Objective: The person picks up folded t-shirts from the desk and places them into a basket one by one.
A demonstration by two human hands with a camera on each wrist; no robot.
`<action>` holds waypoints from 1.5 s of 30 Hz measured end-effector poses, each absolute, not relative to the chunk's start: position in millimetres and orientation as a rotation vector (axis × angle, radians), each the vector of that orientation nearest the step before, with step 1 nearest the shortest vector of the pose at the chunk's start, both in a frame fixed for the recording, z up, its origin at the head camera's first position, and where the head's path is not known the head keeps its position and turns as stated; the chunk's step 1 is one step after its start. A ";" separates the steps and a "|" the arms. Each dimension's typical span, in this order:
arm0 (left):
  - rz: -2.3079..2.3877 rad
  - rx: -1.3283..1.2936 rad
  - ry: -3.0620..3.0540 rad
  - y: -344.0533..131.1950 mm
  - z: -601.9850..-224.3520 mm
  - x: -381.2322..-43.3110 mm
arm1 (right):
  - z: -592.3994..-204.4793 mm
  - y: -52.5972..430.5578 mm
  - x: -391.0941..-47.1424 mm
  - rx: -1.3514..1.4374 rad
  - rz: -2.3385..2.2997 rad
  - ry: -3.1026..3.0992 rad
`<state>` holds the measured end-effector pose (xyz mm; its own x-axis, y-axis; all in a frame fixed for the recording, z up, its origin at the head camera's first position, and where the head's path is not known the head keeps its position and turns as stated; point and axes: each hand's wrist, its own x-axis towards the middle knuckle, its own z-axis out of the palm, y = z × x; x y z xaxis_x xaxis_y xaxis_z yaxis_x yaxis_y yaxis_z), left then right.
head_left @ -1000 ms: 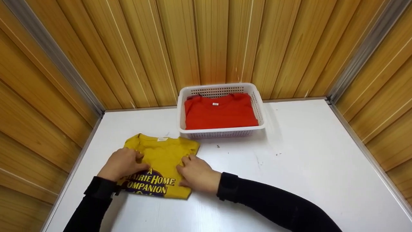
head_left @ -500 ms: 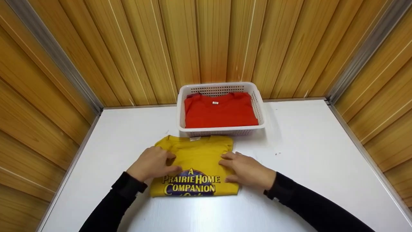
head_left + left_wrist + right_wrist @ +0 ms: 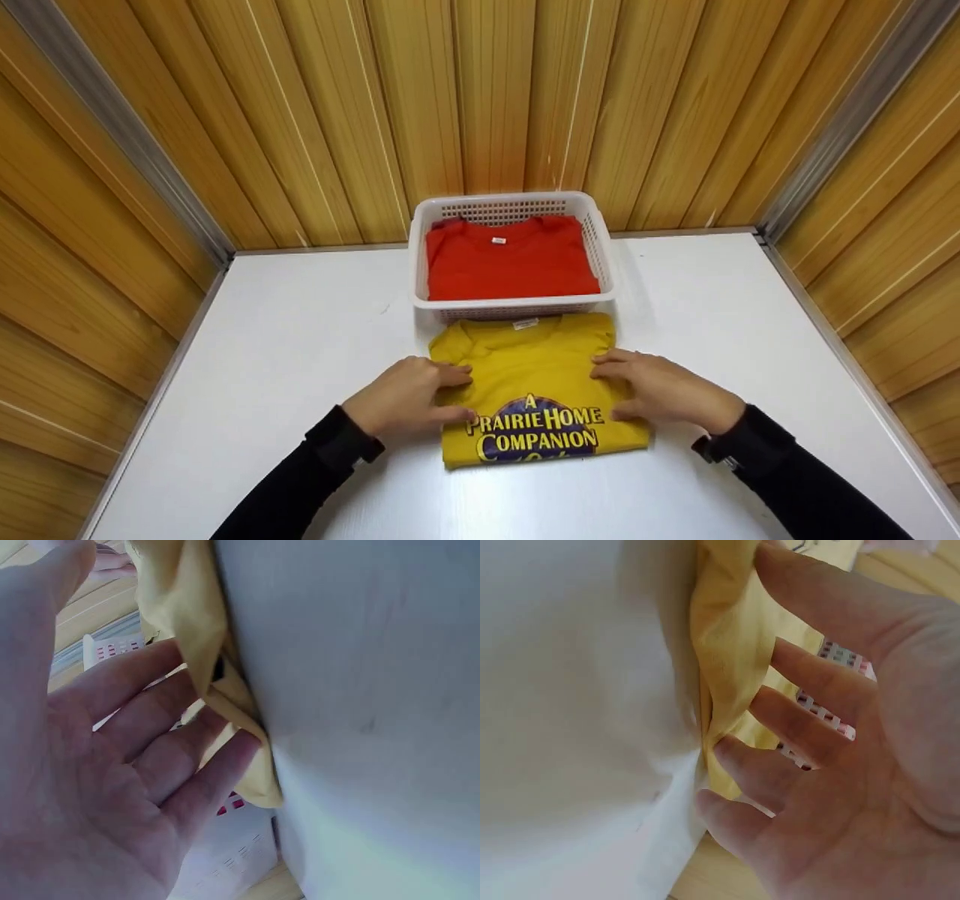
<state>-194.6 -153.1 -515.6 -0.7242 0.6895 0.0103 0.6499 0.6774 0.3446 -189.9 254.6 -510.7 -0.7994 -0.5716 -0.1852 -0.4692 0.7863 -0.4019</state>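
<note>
A folded yellow T-shirt (image 3: 540,375) with "A Prairie Home Companion" printed in yellow on a purple oval lies flat in front of the basket, collar away from me. My left hand (image 3: 409,397) touches its left side with fingertips spread. Its fingers (image 3: 142,720) are nearly straight against the cloth edge in the left wrist view. On the opposite side, my right hand (image 3: 667,390) touches the right edge. The right wrist view shows the fingers (image 3: 802,727) only slightly bent, with the tips against the folded side.
A white plastic basket (image 3: 514,304) stands at the back against the wood-panelled wall (image 3: 495,97), with a folded red T-shirt (image 3: 514,262) inside. The white table (image 3: 285,337) runs out on both sides, bounded by side walls with metal corner strips.
Both hands and the yellow T-shirt have slid right across the table, from left of the basket to directly in front of it. The basket and the red T-shirt stay in place.
</note>
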 end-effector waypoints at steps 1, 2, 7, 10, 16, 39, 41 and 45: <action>0.532 1.105 2.761 -154.3 -515.8 -196.1 | -511.7 255.9 -191.8 -0.824 -0.518 2.691; 0.566 1.098 2.769 -155.9 -515.8 -198.3 | -512.7 256.6 -194.3 -0.829 -0.560 2.710; 0.671 1.028 2.965 -160.9 -517.5 -216.2 | -517.6 254.3 -214.3 -0.713 -0.784 2.970; 0.659 0.997 3.040 -158.8 -522.8 -223.8 | -521.1 248.6 -223.3 -0.660 -0.759 3.080; 0.424 1.110 3.035 -152.0 -533.4 -225.3 | -534.4 231.6 -224.4 -0.795 -0.510 3.061; 0.418 0.846 2.988 -165.0 -517.9 -253.9 | -533.7 212.0 -244.7 -0.731 -0.537 3.117; 0.377 0.834 3.045 -159.2 -521.5 -252.3 | -535.7 211.2 -246.7 -0.783 -0.497 3.109; 0.290 0.792 3.086 -151.6 -522.4 -248.3 | -537.4 212.0 -250.1 -0.832 -0.487 3.101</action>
<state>-248.3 -151.6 -522.4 -0.8760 0.4718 0.1007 0.4822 0.8612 0.1604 -250.1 212.0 -537.4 -0.8635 -0.4719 0.1780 -0.5038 0.8242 -0.2585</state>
